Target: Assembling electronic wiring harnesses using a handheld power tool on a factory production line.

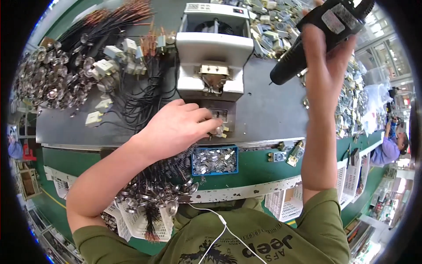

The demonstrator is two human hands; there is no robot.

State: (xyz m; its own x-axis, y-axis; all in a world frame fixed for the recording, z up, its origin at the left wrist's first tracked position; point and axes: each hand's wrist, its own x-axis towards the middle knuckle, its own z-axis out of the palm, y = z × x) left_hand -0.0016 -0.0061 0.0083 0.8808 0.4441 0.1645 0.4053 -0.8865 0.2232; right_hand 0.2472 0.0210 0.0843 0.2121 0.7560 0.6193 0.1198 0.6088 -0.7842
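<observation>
My right hand (pixel 326 59) is raised at the upper right, fingers wrapped round a black power screwdriver (pixel 292 59). The screwdriver is tilted, its thin bit toward the lower left above the table. My left hand (pixel 176 127) reaches to the middle of the table's front part. Its thumb and index finger are closed on a small shiny round part (pixel 216 130) in front of the white screw feeder (pixel 214 48). That part sits at a small flat fixture (pixel 228 115); the fingers partly hide it, and I cannot make out its exact kind.
A blue tray (pixel 237 160) of small metal pieces stands at the near ledge. Black cables (pixel 147 97), shiny round parts (pixel 48 83) and white connector blocks (pixel 104 67) lie left. Many grey blocks (pixel 270 33) are heaped right. Another person (pixel 387 147) is at far right.
</observation>
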